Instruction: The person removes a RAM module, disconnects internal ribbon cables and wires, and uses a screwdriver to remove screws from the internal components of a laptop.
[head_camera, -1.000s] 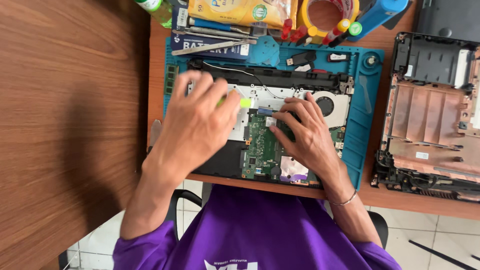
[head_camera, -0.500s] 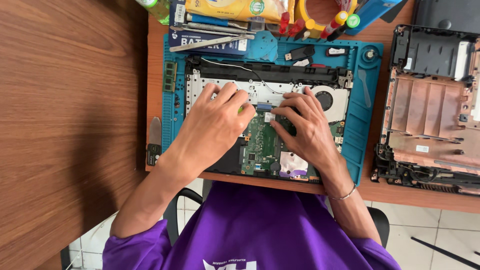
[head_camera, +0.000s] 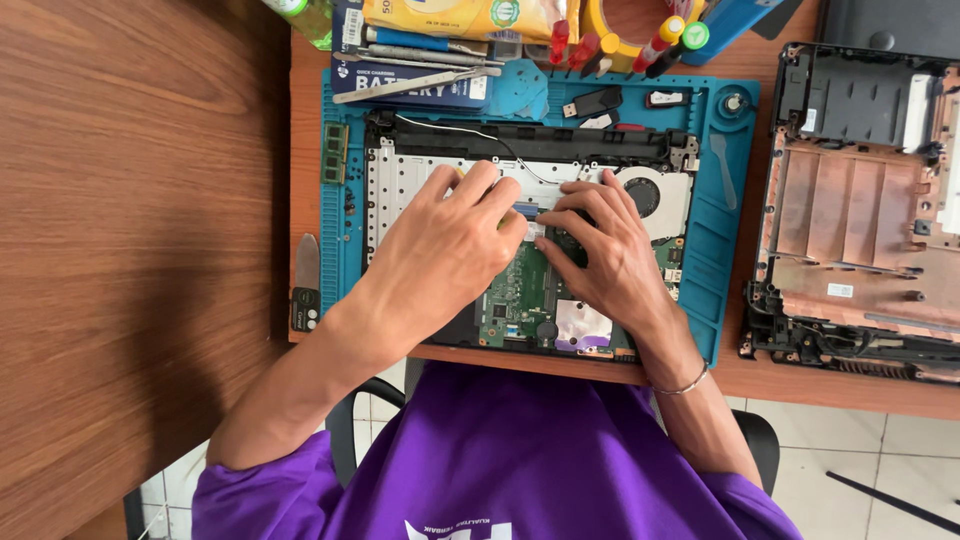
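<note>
An opened laptop (head_camera: 400, 185) lies on a blue repair mat (head_camera: 735, 200), its green mainboard (head_camera: 520, 295) and round fan (head_camera: 648, 195) exposed. My left hand (head_camera: 450, 250) rests over the middle of the board. Its thumb and forefinger are at a blue-tipped flat cable (head_camera: 526, 210). My right hand (head_camera: 610, 260) lies just to the right, fingers spread and curled, tips touching the board beside the same cable. A bracelet sits on that wrist. What lies under the left palm is hidden.
A second, stripped laptop shell (head_camera: 860, 200) lies at the right. A green memory stick (head_camera: 335, 152) sits on the mat's left edge, a metal pry tool (head_camera: 305, 285) beside it on the wooden desk (head_camera: 140, 250). Tweezers (head_camera: 420, 85), screwdrivers (head_camera: 600, 45) and a tape roll crowd the back.
Both hands slid up the board toward the flat cable and closed in on each other. The yellow-green tip seen at my left fingers a second ago no longer shows clearly.
</note>
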